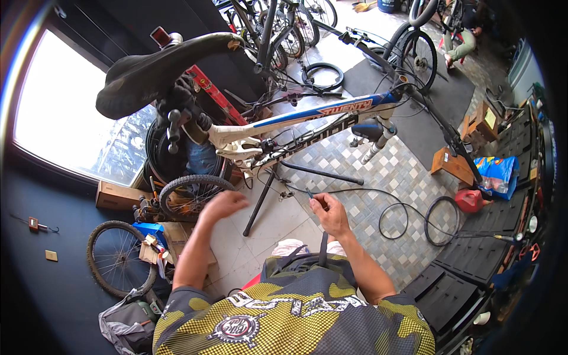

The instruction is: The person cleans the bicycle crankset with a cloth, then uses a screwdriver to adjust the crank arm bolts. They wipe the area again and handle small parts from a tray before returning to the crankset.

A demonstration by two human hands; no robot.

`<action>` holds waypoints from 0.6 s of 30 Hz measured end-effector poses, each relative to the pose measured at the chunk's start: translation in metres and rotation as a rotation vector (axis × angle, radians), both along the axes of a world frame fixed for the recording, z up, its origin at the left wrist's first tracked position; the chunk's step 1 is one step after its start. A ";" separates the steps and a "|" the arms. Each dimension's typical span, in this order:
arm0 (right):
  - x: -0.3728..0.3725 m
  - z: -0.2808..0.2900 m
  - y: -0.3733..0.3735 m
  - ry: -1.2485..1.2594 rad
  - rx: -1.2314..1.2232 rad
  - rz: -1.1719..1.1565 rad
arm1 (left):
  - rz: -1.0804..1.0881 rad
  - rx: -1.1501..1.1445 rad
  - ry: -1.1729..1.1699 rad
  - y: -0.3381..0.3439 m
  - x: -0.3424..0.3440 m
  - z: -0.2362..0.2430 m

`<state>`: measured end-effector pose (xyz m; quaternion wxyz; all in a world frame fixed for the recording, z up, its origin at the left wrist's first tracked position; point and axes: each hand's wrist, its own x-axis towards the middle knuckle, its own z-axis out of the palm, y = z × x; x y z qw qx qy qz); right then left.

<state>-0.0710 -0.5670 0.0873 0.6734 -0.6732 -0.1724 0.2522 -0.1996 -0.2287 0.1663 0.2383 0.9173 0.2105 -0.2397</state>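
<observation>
A white, blue and black bicycle frame is held up in front of me by a work stand, its black saddle at the upper left. My right hand is closed in a pinch around a small, thin dark piece, whose exact kind I cannot make out. It is below the frame, apart from it. Beside the small knobby wheel at left, my left hand is slightly blurred, fingers loosely stretched toward the right, with nothing visible in it. Black stand legs angle down between the hands and the frame.
A black hose loops across the tiled floor at right. Black drawer cabinets line that side, near a red container and a wooden box. Wheels and cardboard boxes stand at left. Several bicycles and a seated person are farther back.
</observation>
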 end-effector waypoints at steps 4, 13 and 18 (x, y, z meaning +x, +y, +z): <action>0.038 -0.002 0.042 0.061 -0.018 -0.005 | 0.213 0.058 -0.182 0.122 0.017 0.017; 0.043 -0.033 0.168 0.292 0.383 -0.130 | 0.060 -0.631 -0.246 0.226 0.164 0.030; 0.038 -0.044 0.223 0.197 0.396 -0.344 | -0.726 -0.569 -0.059 0.202 0.222 0.028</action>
